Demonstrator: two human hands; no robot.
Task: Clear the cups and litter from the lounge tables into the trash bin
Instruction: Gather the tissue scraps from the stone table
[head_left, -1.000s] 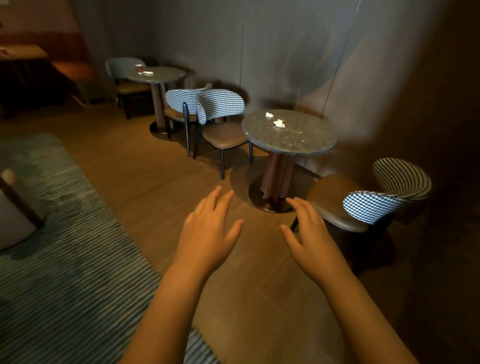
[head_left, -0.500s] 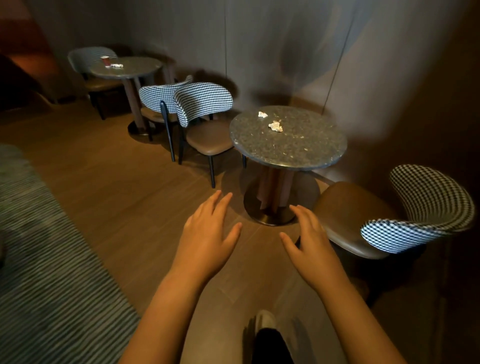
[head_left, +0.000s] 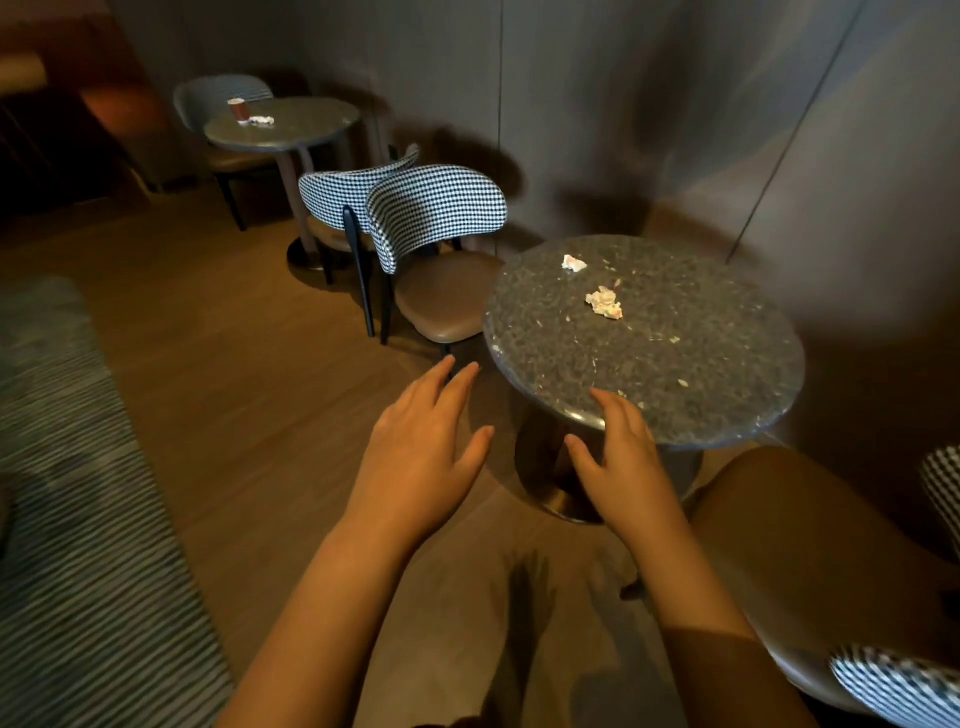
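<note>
The wooden floor (head_left: 234, 364) is filling most of the view, with a striped rug (head_left: 78, 519) running down its left side. A round speckled near bench (head_left: 727, 374) is standing on a pedestal at centre right, and a brown-seated chair (head_left: 805, 545) is sitting just beside it at the lower right. 2 checked-back chairs (head_left: 436, 208) are standing close together between this bench and the far bench (head_left: 301, 130), a round top against the wall, with a grey chair (head_left: 208, 96) tucked behind it. The left hand (head_left: 415, 457) is hovering over the floor just left of the near bench, its grip lying wide, fingers straight and pointing ahead, holding nothing. The right hand (head_left: 623, 467) is reaching over the near edge of the near bench, its grip also wide and holding nothing; whether the fingertips are touching the top cannot be told. A small red cup (head_left: 237, 110) is standing upright, mouth up, on the far bench, with a white crumpled napkin (head_left: 262, 120) lying just beside it. On the near bench, well ahead of the right hand, a larger paper wad (head_left: 604, 303) is lying with its long axis slanting from far left to near right, and a smaller paper wad (head_left: 573, 263) is lying near it, further back.
</note>
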